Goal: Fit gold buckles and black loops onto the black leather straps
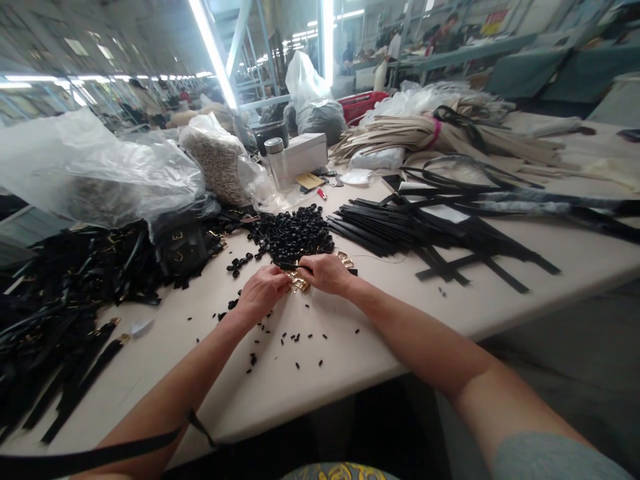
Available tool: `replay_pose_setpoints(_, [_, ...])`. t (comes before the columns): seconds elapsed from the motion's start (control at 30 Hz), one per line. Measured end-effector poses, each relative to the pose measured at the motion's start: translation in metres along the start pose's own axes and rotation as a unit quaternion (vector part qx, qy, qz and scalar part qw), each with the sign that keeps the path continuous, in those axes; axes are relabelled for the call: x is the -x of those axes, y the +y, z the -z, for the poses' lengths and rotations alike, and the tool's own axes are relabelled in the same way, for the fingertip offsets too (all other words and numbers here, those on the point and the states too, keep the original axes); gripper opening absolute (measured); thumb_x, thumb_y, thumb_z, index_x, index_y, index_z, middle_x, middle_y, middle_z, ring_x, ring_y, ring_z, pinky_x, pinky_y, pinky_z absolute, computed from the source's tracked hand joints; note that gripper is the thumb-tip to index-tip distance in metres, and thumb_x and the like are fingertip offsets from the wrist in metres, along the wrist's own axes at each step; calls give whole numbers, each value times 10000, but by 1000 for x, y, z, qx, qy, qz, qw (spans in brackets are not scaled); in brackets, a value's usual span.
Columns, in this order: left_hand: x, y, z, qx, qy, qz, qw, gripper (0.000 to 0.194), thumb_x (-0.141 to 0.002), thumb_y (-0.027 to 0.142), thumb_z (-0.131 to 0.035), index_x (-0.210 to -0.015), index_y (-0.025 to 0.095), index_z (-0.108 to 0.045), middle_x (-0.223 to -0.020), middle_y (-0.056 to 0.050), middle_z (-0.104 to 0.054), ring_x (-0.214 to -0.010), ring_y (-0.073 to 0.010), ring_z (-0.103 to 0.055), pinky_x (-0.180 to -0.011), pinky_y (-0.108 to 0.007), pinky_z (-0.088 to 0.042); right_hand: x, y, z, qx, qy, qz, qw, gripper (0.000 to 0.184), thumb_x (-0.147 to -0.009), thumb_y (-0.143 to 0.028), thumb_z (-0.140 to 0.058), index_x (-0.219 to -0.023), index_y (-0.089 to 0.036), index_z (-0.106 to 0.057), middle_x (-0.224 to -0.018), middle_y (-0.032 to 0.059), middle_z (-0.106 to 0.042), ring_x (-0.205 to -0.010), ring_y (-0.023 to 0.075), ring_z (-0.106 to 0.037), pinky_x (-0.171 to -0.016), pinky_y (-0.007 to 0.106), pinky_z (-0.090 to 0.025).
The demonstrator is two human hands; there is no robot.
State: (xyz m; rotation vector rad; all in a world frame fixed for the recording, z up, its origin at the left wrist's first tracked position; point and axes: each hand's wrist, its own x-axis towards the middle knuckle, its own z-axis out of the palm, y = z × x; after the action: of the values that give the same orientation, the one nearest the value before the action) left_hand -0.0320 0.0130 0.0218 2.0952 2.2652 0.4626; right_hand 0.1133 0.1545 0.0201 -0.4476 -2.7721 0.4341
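Observation:
My left hand (264,291) and my right hand (327,272) are close together over the table, fingers closed. Between them runs a short stretch of black strap (287,265), gripped from both sides. Gold buckles (300,284) show just below and between the hands; whether one is on the strap I cannot tell. More gold buckles (344,259) lie behind my right hand. Right beyond my fingers is a heap of small black loops (293,230). Small black bits (296,337) are scattered on the tabletop nearer to me. The fingertips are partly hidden.
Black strips (375,227) lie stacked at the right. A large pile of black straps with gold buckles (100,267) covers the left side. Behind stand a filled plastic bag (215,157), a clear bottle (276,163), a white box (307,152) and bundled beige strips (390,133).

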Motion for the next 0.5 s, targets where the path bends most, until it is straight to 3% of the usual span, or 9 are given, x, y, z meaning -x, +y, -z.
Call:
replay_pose_setpoints(0.17, [-1, 7, 1, -37, -4, -1, 999, 118, -855, 243, -572, -789, 221, -668, -868, -71, -612, -821, -216, -542, -741, -319, -409, -1, 3, 3, 7, -4, -8, 1000, 275, -928, -350, -445, -840, -193, -654, -840, 50, -708, -719, 153, -611, -603, 259, -300])
replay_pose_setpoints(0.4, [-2, 0, 7, -17, -56, 101, 993, 48, -770, 242, -606, -800, 217, -634, -835, -28, -589, -710, -178, -554, -626, -286, -377, -3, 7, 3, 10, 8, -44, 999, 280, -930, -348, -434, -846, -199, -656, -844, 43, -709, -725, 151, -611, -606, 262, -295])
replay_pose_setpoints(0.5, [-4, -1, 9, -12, -69, 105, 992, 46, -756, 216, -588, -792, 206, -614, -840, -27, -594, -724, -172, -560, -639, -276, -382, -2, 5, 2, 12, -15, -39, 999, 288, -930, -358, -438, -854, -189, -659, -859, 50, -709, -749, 153, -617, -614, 261, -299])
